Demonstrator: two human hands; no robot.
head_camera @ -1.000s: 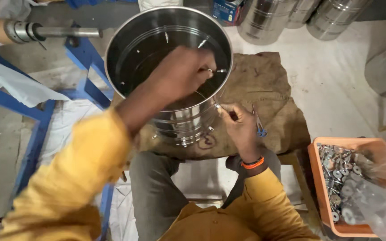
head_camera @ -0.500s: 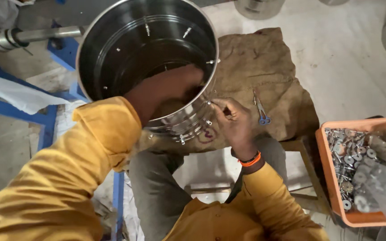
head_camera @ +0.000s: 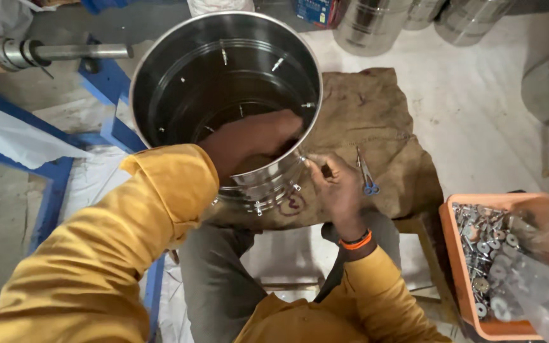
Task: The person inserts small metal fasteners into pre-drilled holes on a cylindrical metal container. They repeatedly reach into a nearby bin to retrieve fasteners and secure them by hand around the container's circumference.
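My left hand (head_camera: pixel 258 136) was down inside the steel drum (head_camera: pixel 223 82), reaching over the near rim with the fingers pressed against the inner wall on the right side. Whether that grip was spread or closed on anything I could not tell, since the fingertips were hidden against the metal. My right hand (head_camera: pixel 338 190) was outside the drum, just beside the same stretch of wall, its grip pinched together on a small metal fastener (head_camera: pixel 304 157) at the rim; the piece was too small to make out further.

The drum stood tilted toward me, its base resting on a piece of brown sackcloth (head_camera: pixel 376 121) that covered a low stool in front of my knees. Small screw ends stuck through the wall at several spots around the inside, and a few small clips showed on the outer band near the bottom. A pair of blue-handled pliers (head_camera: pixel 366 174) lay on the sackcloth, just to the right of my right hand and not touching it.

Well off to my right sat an orange tray (head_camera: pixel 462 267) full of washers and small hardware, partly covered by a clear plastic bag (head_camera: pixel 548 286). To my left was a blue metal frame (head_camera: pixel 106 82) with a steel shaft (head_camera: pixel 65 52) above it. More steel drums (head_camera: pixel 373 25) stood at the far side of the floor.
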